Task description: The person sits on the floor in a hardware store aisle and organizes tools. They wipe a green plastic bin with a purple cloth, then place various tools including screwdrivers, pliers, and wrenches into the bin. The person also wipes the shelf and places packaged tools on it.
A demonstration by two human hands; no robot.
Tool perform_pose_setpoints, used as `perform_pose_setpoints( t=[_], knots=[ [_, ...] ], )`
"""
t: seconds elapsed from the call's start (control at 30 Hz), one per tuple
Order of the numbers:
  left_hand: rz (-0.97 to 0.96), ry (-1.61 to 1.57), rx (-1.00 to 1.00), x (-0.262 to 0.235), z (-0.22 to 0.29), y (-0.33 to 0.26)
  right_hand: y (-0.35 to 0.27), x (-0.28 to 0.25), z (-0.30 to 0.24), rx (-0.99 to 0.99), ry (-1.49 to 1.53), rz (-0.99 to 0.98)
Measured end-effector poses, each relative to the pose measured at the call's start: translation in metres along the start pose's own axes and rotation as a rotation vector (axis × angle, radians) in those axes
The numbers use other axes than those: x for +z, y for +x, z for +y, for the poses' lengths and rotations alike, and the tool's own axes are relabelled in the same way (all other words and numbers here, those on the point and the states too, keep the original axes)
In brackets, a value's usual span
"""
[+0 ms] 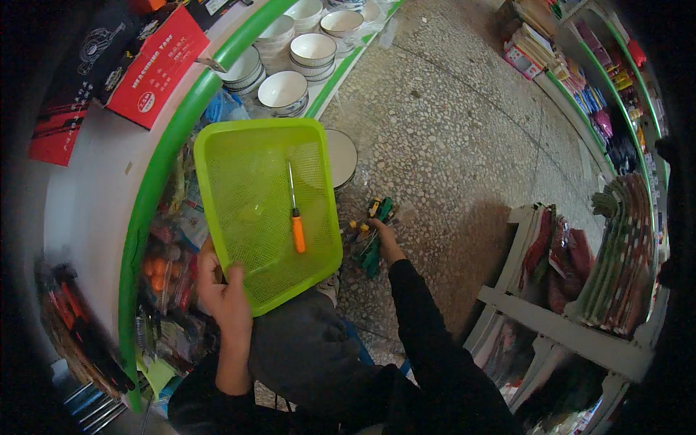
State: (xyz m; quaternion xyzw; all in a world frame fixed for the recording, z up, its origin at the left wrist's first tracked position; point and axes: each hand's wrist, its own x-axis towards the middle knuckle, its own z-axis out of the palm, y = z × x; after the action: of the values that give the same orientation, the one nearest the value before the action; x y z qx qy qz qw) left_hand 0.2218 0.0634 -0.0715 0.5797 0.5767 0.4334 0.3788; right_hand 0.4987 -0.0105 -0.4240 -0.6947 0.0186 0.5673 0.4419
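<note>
My left hand (221,286) grips the lower left rim of a lime-green mesh basket (268,283), thumb on the inside. The basket is tilted toward me. Inside it lies a screwdriver (297,228) with an orange handle and a thin metal shaft. To the right, my right hand (389,241) closes on a bunch of green and black things (371,262) with yellow bits, partly in clear plastic. Their kind is too small and blurred to tell. This bunch hangs low over the floor, just right of the basket.
Stacked white bowls (283,93) stand on the green-edged shelf at the upper left, near red boxes (159,69). A large round bowl (339,156) shows behind the basket. Packaged goods (170,279) crowd the left shelf. At right, a rack holds folded textiles (616,254). Speckled floor (449,130) lies between.
</note>
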Motion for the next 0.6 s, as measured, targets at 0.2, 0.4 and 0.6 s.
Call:
perform_pose_setpoints(
  t=[0.2,0.4,0.6],
  knots=[
    [-0.1,0.061,0.175,0.016,-0.001,0.008,0.032,-0.019,0.013,0.148,-0.126,0.137],
    [-0.16,0.227,0.34,0.023,0.019,0.0,-0.1,0.003,-0.095,-0.485,-0.177,0.29],
    [-0.25,0.252,0.409,0.045,0.054,-0.018,-0.26,0.031,-0.186,-0.767,-0.501,-0.144]
  ],
)
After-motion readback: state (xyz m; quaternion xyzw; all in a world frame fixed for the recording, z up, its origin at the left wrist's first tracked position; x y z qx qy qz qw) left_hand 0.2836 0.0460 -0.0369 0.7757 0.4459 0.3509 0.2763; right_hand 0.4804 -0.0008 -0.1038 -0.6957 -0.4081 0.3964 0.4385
